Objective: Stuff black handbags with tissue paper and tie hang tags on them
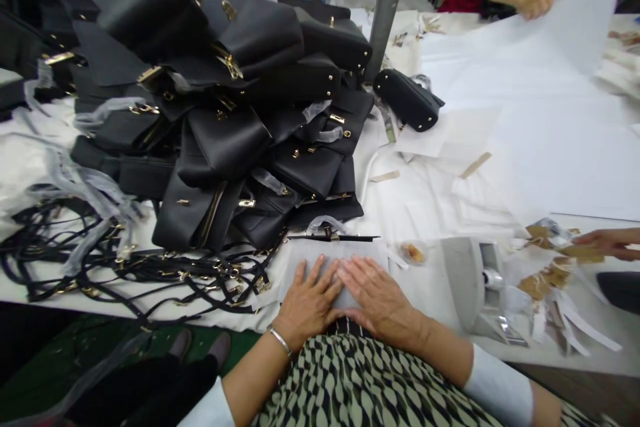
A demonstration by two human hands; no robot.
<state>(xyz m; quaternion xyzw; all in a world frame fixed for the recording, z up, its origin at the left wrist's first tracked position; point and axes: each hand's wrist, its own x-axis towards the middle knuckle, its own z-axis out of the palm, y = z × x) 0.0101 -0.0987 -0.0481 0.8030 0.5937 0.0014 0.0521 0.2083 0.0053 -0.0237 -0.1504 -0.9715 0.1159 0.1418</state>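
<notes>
Both hands lie flat, palms down and fingers spread, side by side on a grey wrapped pouch at the near edge of the table: the left hand on its near left part, the right hand on its near right, thumbs almost touching, neither gripping. The pouch lies flat with its long axis left to right; a black strap runs along its far edge. Judging by the tall heap of black handbags far left and loose straps beside it, most work remains. Right sits a grey tape dispenser; a co-worker's hand reaches in
</notes>
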